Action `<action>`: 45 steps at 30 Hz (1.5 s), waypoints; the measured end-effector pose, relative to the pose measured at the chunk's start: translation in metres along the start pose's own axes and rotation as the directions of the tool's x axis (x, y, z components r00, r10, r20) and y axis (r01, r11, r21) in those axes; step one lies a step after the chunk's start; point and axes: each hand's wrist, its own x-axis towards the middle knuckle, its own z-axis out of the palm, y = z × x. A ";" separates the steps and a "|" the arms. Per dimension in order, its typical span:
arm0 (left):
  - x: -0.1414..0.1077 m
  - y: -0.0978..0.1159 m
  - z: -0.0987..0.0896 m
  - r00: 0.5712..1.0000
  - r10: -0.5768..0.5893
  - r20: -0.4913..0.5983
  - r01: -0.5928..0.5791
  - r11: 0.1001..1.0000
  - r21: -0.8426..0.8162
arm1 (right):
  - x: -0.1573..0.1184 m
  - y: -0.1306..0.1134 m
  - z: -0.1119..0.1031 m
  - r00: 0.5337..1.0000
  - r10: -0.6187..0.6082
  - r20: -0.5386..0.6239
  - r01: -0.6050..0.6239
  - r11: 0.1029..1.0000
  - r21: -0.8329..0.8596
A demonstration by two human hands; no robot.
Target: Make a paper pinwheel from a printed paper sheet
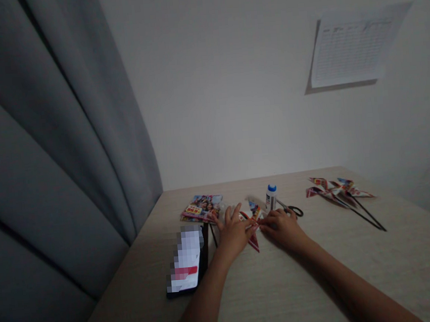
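A folded paper pinwheel (254, 243), printed in red, white and blue, lies on the table between my two hands. My left hand (233, 231) holds it near the middle with thumb and index finger, while its other fingers are spread. From the other side, my right hand (283, 227) grips the pinwheel's centre, its fingers curled together. Part of the paper is hidden under the hands. Just behind my right hand stands a white glue bottle (271, 199) with a blue cap. Beside the bottle lie scissors (295, 210) with black handles, partly covered by that hand.
A phone (185, 260) with a lit screen lies left of my left forearm, next to a thin dark stick (213, 235). Printed leaflets (202, 208) are stacked behind it. Finished-looking pinwheels (336, 188) on black sticks lie at right. A grey curtain (66, 118) borders the left side.
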 end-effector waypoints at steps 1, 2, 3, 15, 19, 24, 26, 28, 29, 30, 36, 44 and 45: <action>0.000 0.000 0.001 1.000 0.000 -0.009 0.000 1.000 -0.008 | 0.000 0.000 0.000 1.000 -0.003 -0.007 0.003 1.000 0.006; 0.000 0.000 0.001 1.000 -0.003 -0.017 0.003 1.000 -0.016 | 0.000 0.001 0.000 1.000 -0.007 -0.011 0.007 1.000 0.011; 0.001 0.000 0.002 1.000 -0.010 -0.025 0.010 1.000 -0.025 | 0.000 0.001 0.001 1.000 -0.009 -0.013 0.009 1.000 0.014; 0.003 0.005 0.001 0.997 -0.056 -0.045 0.054 0.998 -0.043 | -0.002 0.001 0.000 1.000 -0.019 -0.010 0.019 1.000 0.017; 0.000 0.005 0.001 0.999 -0.039 -0.027 0.040 0.999 0.010 | -0.001 0.002 0.002 1.000 -0.018 -0.012 0.018 1.000 0.008; -0.001 0.004 0.000 1.000 -0.017 -0.013 0.017 1.000 0.024 | 0.000 0.002 0.002 1.000 -0.016 -0.002 0.016 1.000 -0.003; 0.000 0.002 0.000 1.000 -0.019 0.006 0.019 0.999 0.026 | 0.000 0.002 0.002 1.000 -0.016 -0.004 0.016 1.000 0.002; 0.000 0.001 0.000 0.999 -0.022 0.029 0.021 0.999 0.027 | -0.001 0.001 0.001 1.000 -0.015 -0.005 0.015 1.000 0.005; 0.000 0.001 0.000 0.999 -0.024 0.040 0.023 0.999 0.029 | -0.001 0.001 0.001 1.000 -0.015 -0.006 0.015 1.000 0.006; 0.001 0.000 0.000 0.998 -0.026 0.049 0.024 0.999 0.030 | -0.001 0.001 0.001 1.000 -0.015 -0.007 0.015 1.000 0.006; 0.001 -0.003 -0.001 0.998 -0.013 0.063 0.011 1.000 0.028 | -0.002 0.001 0.000 1.000 -0.016 -0.003 0.016 1.000 0.011; 0.000 0.001 0.009 0.999 -0.027 -0.039 0.027 1.000 0.010 | 0.000 0.003 0.001 1.000 -0.015 0.001 0.015 0.999 0.033; 0.000 0.001 0.010 0.999 -0.029 -0.041 0.029 1.000 -0.005 | 0.000 0.003 0.002 1.000 -0.015 0.000 0.015 0.999 0.032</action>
